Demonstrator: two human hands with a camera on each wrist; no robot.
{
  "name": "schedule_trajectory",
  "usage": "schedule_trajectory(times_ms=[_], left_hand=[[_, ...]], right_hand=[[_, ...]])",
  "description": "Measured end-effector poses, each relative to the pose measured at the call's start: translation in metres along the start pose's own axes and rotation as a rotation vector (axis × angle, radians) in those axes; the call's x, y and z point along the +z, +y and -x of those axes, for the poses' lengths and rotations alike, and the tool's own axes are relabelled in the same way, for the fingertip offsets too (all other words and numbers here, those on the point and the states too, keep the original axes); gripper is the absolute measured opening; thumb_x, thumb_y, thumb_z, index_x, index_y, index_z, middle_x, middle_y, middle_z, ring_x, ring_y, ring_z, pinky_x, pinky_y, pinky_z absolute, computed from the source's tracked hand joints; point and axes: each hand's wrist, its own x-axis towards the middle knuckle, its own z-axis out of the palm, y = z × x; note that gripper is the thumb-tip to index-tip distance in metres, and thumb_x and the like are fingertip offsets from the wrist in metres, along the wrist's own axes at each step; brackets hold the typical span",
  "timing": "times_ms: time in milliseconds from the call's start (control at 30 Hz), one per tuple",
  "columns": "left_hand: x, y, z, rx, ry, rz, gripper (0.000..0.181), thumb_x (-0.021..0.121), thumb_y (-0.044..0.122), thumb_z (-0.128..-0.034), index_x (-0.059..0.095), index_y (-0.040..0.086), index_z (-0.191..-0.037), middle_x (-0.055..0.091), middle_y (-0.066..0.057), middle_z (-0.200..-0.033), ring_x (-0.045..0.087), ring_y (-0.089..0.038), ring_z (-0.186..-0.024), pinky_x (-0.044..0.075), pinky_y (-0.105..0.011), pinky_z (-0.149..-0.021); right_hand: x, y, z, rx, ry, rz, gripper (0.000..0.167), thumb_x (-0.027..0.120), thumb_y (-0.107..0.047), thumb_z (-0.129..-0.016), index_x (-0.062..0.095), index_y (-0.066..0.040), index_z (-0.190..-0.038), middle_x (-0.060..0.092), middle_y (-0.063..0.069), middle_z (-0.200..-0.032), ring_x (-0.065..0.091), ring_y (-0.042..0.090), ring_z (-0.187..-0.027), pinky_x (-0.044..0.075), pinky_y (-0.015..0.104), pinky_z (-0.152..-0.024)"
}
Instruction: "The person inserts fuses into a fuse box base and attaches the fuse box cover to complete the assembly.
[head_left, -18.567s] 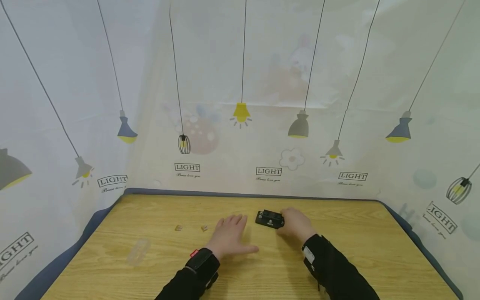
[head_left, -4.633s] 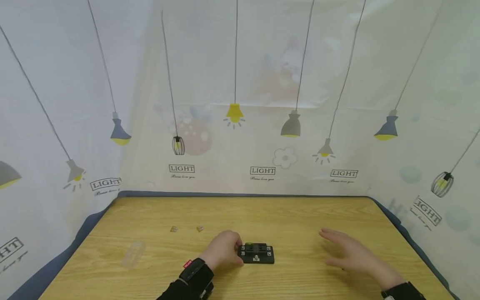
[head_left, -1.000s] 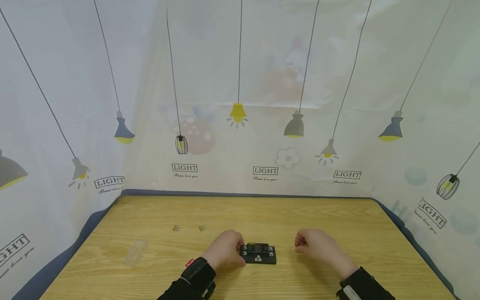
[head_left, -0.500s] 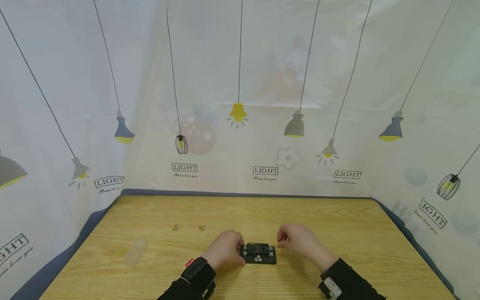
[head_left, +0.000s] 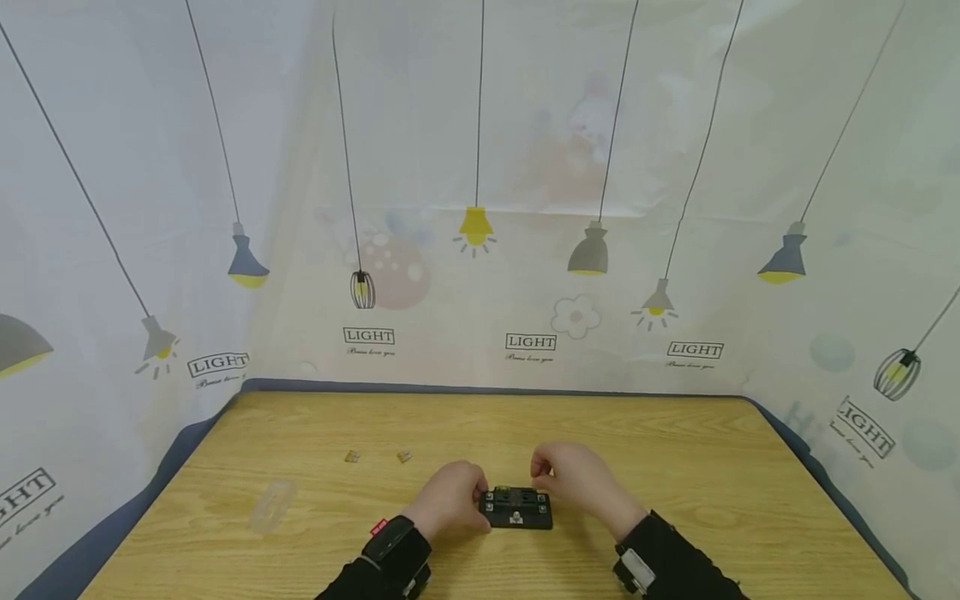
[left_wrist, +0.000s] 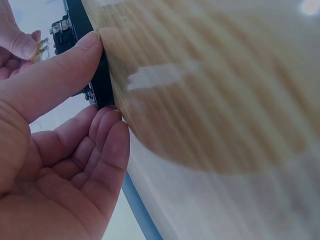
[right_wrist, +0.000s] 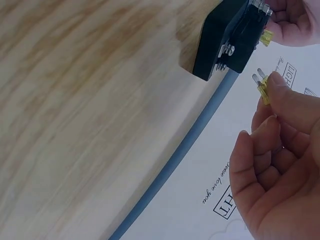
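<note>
A black fuse block (head_left: 517, 518) with metal screw terminals lies on the table in front of the person. My left hand (head_left: 446, 502) grips its left end between thumb and fingers. In the right wrist view, a yellow blade fuse (right_wrist: 266, 37) sits in the block near the left hand. My right hand (head_left: 583, 482) is over the block's right end. Thumb and forefinger pinch a second yellow blade fuse (right_wrist: 263, 91), its two metal prongs bare and apart from the block. That held fuse is too small to make out in the head view.
Two small yellowish fuses (head_left: 352, 457) lie apart on the wooden table (head_left: 675, 450), left of the hands. A faint translucent oblong piece (head_left: 273, 506) lies nearer the left edge. Behind stands a white cloth (head_left: 450, 125) printed with lamps.
Over the last second my right hand has come leftward to the block with fingers pinched. Earlier the right hand held the block farther back; now the left hand grips it, nearer the person.
</note>
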Motion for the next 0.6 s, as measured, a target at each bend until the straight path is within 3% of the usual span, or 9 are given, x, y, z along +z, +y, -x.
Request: schedule_trajectory(times_ms=[600], left_hand=[[0.0010,-0.0020,-0.0008,-0.010,0.007,-0.005,0.035,0.092,0.013,-0.0636,0.068,0.007,-0.088,0.054,0.004,-0.076,0.048,-0.012,-0.069,0.043,-0.029,-0.068]], right_hand=[[0.0079,-0.0083,-0.0092,-0.088,0.003,0.080,0.021,0.080,-0.010,-0.083,0.062,-0.019,-0.077,0.055,-0.011,-0.073,0.049,0.007,-0.066,0.045,0.029,-0.061]])
